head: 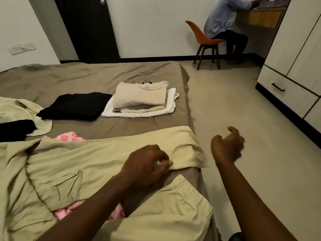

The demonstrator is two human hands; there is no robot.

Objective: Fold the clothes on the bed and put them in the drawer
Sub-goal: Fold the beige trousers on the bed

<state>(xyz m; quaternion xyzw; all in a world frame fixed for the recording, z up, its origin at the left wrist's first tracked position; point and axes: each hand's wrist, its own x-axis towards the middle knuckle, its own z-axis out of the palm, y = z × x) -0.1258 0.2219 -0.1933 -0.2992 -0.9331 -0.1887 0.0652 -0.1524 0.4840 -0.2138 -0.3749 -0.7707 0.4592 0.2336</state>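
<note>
Your left hand (pixel 147 164) grips the khaki trousers (pixel 104 153) at lower centre, leg lying left-to-right across the bed (pixel 86 73), hem just left of your loosely curled, empty right hand (pixel 227 146).

Folded stack (pixel 141 100) on bed (pixel 83 75), drawer (pixel 284 94) right.

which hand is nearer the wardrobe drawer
Right. The right hand hangs over the floor beside the bed, toward the wardrobe drawer; the left hand is farther off on the bed, gripping the khaki trousers.
</note>
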